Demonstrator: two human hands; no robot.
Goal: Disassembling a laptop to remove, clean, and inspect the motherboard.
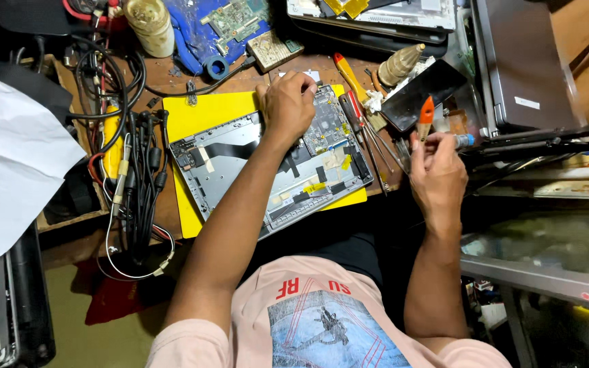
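1. Resting on the far edge of the opened laptop base (267,170), the left hand (289,103) has its fingers curled down onto the circuit board (327,123) there; whether it pinches anything cannot be told.
2. Just right of the laptop base, the right hand (436,170) is closed around a small tool with an orange handle (426,116), whose tip points up and away from the person.
3. The laptop base lies tilted on a yellow mat (206,112), lid off, showing a black flat cable (230,150), bits of yellow tape and the green board at its far right corner.
4. Between the laptop base and the right hand lie a red-handled screwdriver (353,109), tweezers (376,146) and other thin metal tools.
5. Beyond those tools, farther from the laptop base, sit a dark phone-like slab (424,95) and a cone-tipped bottle (400,63).
6. Left of the laptop base a bundle of black cables (138,170) hangs over the table edge, beside a white sheet (15,157).
7. Behind the laptop base stand a pale jar (150,24) and a blue board holder (223,31).
8. Right of the laptop base, past the right hand, a closed grey laptop (526,68) rests on a shelf.
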